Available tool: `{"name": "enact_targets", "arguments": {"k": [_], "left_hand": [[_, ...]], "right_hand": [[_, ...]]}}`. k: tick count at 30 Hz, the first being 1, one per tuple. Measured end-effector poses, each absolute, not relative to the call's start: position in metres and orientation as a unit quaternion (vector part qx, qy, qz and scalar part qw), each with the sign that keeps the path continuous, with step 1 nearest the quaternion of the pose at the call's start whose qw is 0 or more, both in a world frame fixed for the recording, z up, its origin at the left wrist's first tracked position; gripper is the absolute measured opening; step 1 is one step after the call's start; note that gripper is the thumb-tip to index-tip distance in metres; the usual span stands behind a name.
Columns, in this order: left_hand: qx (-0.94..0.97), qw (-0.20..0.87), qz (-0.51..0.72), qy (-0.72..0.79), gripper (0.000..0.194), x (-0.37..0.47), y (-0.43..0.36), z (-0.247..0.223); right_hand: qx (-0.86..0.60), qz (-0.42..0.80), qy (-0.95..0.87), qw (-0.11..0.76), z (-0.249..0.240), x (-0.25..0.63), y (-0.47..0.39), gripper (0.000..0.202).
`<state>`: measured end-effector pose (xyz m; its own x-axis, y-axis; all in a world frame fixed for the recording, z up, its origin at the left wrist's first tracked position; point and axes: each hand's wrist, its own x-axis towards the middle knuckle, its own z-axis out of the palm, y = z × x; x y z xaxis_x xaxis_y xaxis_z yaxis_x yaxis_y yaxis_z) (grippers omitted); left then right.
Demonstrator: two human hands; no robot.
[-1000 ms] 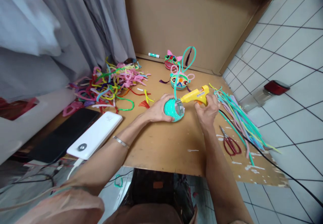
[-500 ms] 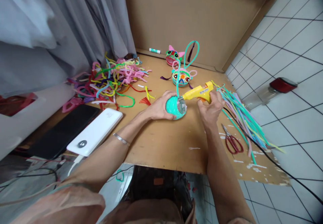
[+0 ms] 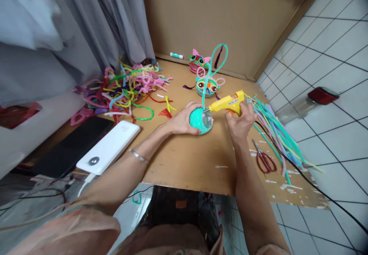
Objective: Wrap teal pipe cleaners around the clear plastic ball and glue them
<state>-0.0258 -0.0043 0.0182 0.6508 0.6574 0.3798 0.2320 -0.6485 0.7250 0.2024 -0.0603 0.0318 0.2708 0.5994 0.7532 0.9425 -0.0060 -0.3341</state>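
Note:
My left hand [image 3: 184, 120] grips a clear plastic cup or bottle piece wrapped in turquoise pipe cleaner [image 3: 197, 120], lying tilted with one end facing right. From its top a loose turquoise length rises past the finished figure behind. My right hand [image 3: 242, 119] is closed around a yellow glue gun [image 3: 227, 103], whose nozzle meets the wrapped piece near the edge of the turquoise winding. Whether glue is coming out is too small to tell. Just beyond stands a turquoise animal-face figure [image 3: 207, 87] with pink ears, and behind it a pink-eared one [image 3: 197, 61].
Tangled pipe cleaners [image 3: 129, 86] heap at the left. Straight pipe cleaners [image 3: 278, 132] and red-handled scissors [image 3: 264, 159] lie right, beside the glue gun's black cord [image 3: 299, 166]. A white power bank [image 3: 109, 147] and black phone [image 3: 71, 145] sit near-left. A cardboard wall [image 3: 224, 21] closes the back.
The loose turquoise length has shifted slightly right. Both hands keep their grips, and the nozzle stays at the wrapped piece.

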Motion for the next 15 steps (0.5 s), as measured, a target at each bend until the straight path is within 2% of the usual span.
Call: {"name": "enact_targets", "arguments": {"k": [15], "left_hand": [[0.853,0.315,0.328,0.257,0.086,-0.0252,-0.0022,0.0156]], "right_hand": [[-0.682,-0.198,-0.555,0.433,0.0307,0.2024,-0.0596,0.022]]}}
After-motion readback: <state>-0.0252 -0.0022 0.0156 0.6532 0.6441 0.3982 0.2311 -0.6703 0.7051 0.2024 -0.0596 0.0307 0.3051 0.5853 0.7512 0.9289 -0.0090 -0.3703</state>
